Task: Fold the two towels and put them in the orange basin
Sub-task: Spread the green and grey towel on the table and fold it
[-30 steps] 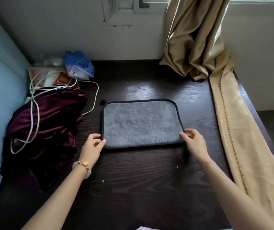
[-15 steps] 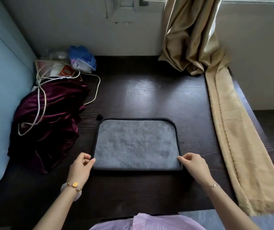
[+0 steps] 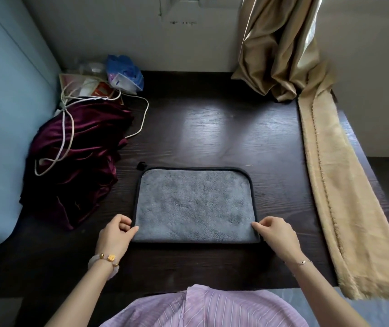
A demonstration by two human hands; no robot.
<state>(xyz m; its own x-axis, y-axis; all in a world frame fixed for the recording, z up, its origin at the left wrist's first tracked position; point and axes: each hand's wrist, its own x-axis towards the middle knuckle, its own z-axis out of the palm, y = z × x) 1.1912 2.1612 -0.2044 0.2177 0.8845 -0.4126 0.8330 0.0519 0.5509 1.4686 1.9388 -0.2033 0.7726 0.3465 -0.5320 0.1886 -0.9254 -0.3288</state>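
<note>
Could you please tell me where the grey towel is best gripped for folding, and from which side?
Pinch the towel at its two near corners, coming from the near edge. It lies flat on the table, so probably only its piped rim offers a hold. The left hand and right hand appear to pinch there now.

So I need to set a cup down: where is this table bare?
The biggest bare patch of table lies beyond the grey towel, between the maroon cloth and the beige blanket. A narrower strip runs along the near edge. The far-left corner is crowded with a white cable and a blue bag.
</note>
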